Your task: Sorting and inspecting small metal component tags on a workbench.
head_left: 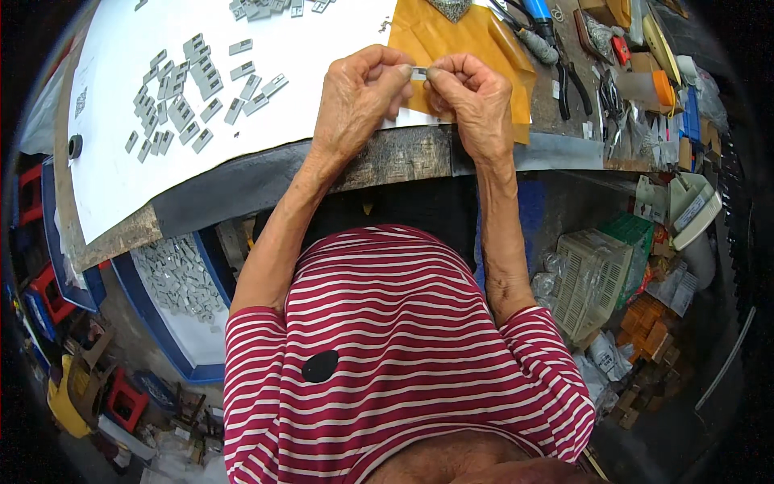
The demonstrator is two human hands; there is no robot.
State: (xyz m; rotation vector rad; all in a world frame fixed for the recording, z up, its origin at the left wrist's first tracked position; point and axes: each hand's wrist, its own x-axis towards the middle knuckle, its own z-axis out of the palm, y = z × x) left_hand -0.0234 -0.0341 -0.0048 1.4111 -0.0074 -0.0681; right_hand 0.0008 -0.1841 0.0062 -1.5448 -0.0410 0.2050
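Note:
A small grey rectangular piece is pinched between both hands above the near edge of the bench. My left hand grips its left end with thumb and forefinger, the other fingers curled in. On its right end, my right hand closes thumb and forefinger, hiding that end. Below the hands lie the white sheet and a yellow-brown paper envelope. Many loose grey rectangular pieces, each with a slot, are spread on the sheet to the left of my left hand.
Pliers with black handles and a blue-handled tool lie right of the envelope. An orange-lidded jar stands farther right. A blue tray of grey pieces sits below the bench at left. Plastic crates and boxes crowd the lower right.

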